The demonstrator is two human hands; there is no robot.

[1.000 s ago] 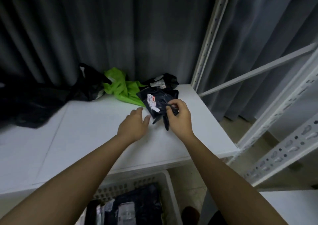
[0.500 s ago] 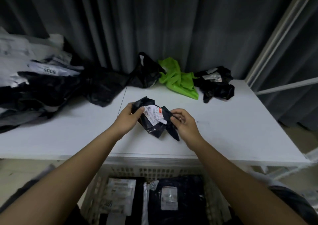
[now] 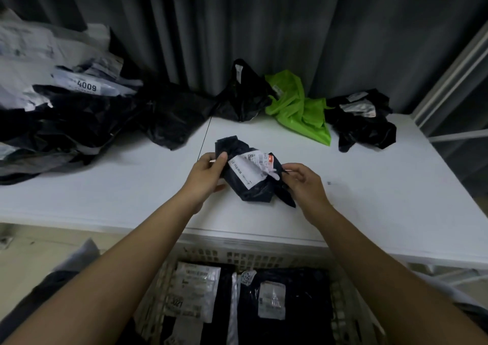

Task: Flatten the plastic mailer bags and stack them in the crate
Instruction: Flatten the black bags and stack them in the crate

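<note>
My left hand (image 3: 208, 171) and right hand (image 3: 303, 183) gripping a crumpled black mailer (image 3: 250, 178) over the desk (image 3: 132, 194), flattened mailers (image 3: 264, 299) stacked in the crate (image 3: 155, 286) below its front edge

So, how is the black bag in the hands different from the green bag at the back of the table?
The black bag is gripped by the left hand and the right hand; the green bag lies untouched by the curtain. The black bag carries a large white label; on the green bag only a small one shows. The black bag is nearer the crate. Both are still crumpled.
</note>
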